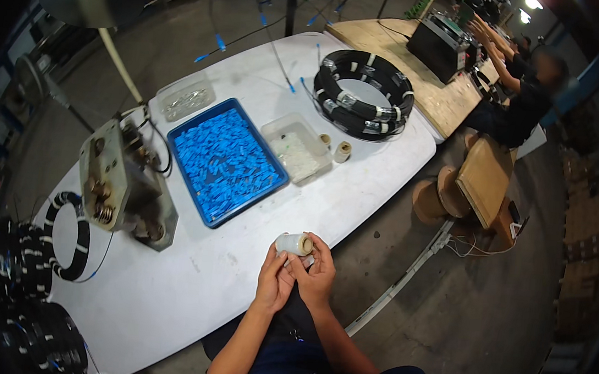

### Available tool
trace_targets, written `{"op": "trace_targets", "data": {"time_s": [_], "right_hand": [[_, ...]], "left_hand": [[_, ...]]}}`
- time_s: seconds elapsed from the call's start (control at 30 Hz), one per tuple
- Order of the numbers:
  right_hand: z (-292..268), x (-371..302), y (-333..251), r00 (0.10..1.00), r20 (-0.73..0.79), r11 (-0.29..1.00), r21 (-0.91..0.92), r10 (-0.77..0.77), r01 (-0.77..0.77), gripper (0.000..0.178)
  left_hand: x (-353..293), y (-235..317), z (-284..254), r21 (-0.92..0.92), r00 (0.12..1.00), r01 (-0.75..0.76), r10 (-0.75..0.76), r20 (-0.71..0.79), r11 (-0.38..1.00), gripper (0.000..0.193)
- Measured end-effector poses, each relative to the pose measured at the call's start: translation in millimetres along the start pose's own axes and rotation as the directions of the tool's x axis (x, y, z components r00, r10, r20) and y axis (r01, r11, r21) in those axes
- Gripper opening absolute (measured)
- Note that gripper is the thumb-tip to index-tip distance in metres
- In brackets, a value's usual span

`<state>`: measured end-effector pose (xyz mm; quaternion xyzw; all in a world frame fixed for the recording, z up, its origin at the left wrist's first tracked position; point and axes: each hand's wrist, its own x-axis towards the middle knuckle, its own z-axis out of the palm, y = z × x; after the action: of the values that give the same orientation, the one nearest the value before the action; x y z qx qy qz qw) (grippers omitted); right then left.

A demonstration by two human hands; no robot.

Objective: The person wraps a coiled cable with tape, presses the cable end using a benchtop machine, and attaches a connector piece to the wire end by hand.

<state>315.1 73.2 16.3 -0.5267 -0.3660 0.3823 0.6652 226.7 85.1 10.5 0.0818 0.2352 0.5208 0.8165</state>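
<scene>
Above the table's near edge, both my hands hold a small roll of clear film [289, 243] wound on a pale core. My left hand [275, 283] closes on the roll's left and underside. Wrapped round its right end, my right hand [316, 272] has its thumb and fingers near a bit of loose film. The core's open end points to the right. Beyond the hands lies a blue tray [249, 205] full of small blue connector-like pieces [223, 159]. To the tray's right is a translucent box [316, 172], with a small roll [343, 152] standing beside it.
Black cable coils [369, 126] are stacked at the table's far right. A metal machine [111, 185] stands on the left, near another cable coil [82, 239]. A second clear box [186, 100] sits behind the tray. Another person [509, 106] works at a wooden bench [369, 36].
</scene>
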Motion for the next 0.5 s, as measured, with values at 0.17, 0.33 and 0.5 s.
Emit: {"op": "trace_targets", "data": {"time_s": [0.17, 0.33, 0.5], "right_hand": [[-41.2, 42.6, 10.6, 0.993, 0.068, 0.933, -0.342, -0.091, 0.109, 0.056], [-53.0, 96.3, 26.4, 0.997, -0.026, 0.928, -0.368, -0.071, 0.057, 0.06], [-53.8, 158.5, 51.4, 0.968, -0.202, 0.958, -0.271, -0.149, 0.091, 0.059]], "left_hand": [[33.2, -13.0, 11.0, 0.91, 0.959, -0.152, 0.281, 0.041, 0.386, 0.053], [91.2, -14.3, 16.5, 0.906, 0.906, -0.423, 0.055, 0.421, 0.035, 0.061], [152.5, -32.0, 31.5, 0.918, 0.941, -0.32, -0.032, 0.336, 0.234, 0.078]]}}
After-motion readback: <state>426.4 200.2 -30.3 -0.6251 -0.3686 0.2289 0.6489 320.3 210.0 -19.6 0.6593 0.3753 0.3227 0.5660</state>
